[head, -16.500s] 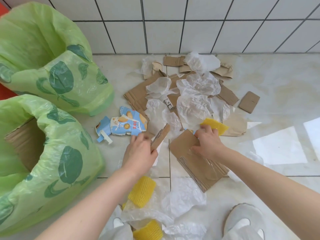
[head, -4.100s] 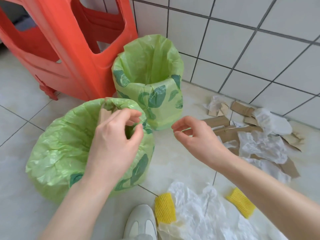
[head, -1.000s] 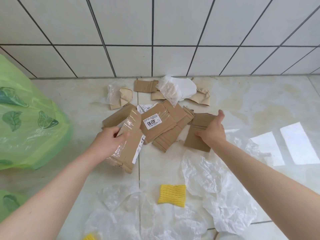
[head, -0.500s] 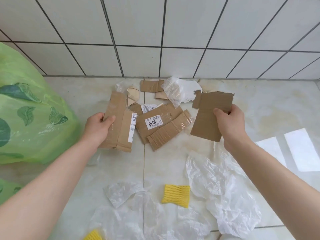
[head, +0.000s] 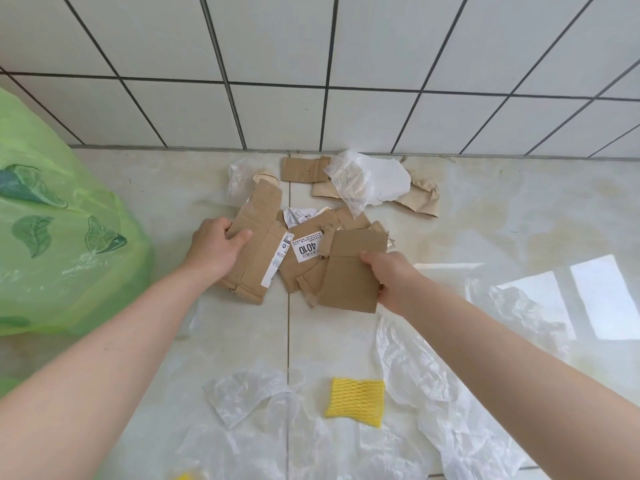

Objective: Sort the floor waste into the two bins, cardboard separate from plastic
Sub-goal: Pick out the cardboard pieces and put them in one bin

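Cardboard gathering is in hand: left hand (head: 215, 247) grips a folded piece (head: 258, 247), right hand (head: 388, 282) pinches a flat piece (head: 349, 271) over the labelled sheet (head: 304, 252) mid-floor, so next both likely go left to the green-bagged bin (head: 62, 237).

Your left hand (head: 216, 249) grips a folded cardboard strip (head: 258, 251); your right hand (head: 389, 280) holds a cardboard flap (head: 351, 271) over the labelled cardboard (head: 308, 252). A green-lined bin (head: 59, 230) stands far left.
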A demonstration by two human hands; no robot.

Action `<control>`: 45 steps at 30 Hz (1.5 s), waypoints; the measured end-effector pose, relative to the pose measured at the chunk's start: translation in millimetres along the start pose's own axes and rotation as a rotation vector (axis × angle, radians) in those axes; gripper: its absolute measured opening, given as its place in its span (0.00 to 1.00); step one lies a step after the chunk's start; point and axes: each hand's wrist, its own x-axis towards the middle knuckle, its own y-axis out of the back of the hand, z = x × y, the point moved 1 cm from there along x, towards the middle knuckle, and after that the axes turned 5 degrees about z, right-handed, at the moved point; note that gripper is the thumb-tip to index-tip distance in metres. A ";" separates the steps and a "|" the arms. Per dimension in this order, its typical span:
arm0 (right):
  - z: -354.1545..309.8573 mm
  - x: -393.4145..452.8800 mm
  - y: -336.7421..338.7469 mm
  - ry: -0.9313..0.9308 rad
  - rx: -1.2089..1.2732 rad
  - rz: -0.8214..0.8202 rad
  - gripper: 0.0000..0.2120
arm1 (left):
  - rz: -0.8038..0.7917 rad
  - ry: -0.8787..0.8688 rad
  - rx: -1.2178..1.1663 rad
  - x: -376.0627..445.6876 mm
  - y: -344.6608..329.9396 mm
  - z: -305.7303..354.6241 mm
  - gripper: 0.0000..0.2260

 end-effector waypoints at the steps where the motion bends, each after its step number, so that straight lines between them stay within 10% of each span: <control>1: -0.4 3.5 -2.2 0.008 0.005 0.007 0.05 | 0.003 0.000 0.027 2.3 -2.6 -1.9 0.13; 14: -1.9 24.2 -9.5 0.001 -0.061 0.094 0.14 | -0.115 0.253 -0.351 -12.1 -22.8 6.4 0.08; 26: 10.8 32.5 6.3 0.113 -0.459 0.254 0.15 | -0.009 -0.014 -0.001 -20.8 -35.7 24.5 0.10; 45: 19.5 18.0 29.5 0.181 -0.517 0.294 0.12 | 0.058 0.225 -0.128 -37.8 10.9 -5.5 0.14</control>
